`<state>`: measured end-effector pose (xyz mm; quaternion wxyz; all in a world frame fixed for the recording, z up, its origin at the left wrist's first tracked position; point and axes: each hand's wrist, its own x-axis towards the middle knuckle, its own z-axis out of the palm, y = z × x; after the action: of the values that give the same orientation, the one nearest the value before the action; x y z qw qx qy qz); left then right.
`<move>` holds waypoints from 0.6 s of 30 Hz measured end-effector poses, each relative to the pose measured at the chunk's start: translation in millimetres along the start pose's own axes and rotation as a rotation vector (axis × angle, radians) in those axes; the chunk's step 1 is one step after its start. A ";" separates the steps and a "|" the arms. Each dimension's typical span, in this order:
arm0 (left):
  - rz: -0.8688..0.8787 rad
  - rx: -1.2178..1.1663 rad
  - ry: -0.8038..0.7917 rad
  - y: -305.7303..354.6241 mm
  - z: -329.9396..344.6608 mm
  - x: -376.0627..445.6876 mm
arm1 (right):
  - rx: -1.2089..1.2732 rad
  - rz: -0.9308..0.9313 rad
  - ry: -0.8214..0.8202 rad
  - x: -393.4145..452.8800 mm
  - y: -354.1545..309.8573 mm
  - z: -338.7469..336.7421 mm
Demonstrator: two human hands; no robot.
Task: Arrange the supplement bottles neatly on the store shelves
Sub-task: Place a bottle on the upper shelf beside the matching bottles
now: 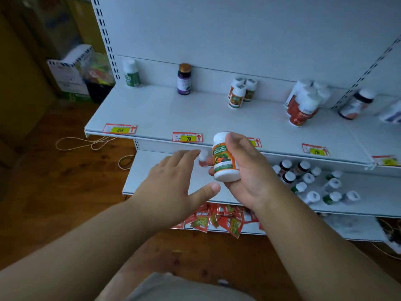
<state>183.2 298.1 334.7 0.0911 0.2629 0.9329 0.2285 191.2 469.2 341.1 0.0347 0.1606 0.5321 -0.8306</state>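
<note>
Right hand (245, 170) grips one orange-labelled bottle (224, 158); left hand (171, 187) spread.

Right hand (243, 170) raised, fingers and thumb curled in grip, forearm angled up from lower right. Left hand (171, 183) flat, fingers extended forward, thumb spread.

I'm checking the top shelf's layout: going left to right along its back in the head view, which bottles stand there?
Green-labelled white bottle → dark purple bottle with a brown cap → cluster of three orange-and-green-labelled white bottles → group of red-labelled white bottles → a blurred, leaning bottle with a dark neck.
</note>
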 end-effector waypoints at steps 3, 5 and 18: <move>0.047 0.021 -0.008 -5.0 -5.9 19.6 | -0.054 -0.053 0.075 8.5 -9.6 0.4; 0.086 0.042 -0.019 -4.7 -4.6 34.8 | -0.134 -0.081 0.122 18.2 -15.0 -6.2; 0.107 0.172 -0.056 26.3 24.0 209.5 | -0.371 -0.110 0.218 170.2 -76.6 -108.1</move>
<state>24.9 438.5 315.6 0.0821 0.3257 0.9307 0.1449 37.6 618.3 314.9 -0.0397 0.2110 0.6844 -0.6968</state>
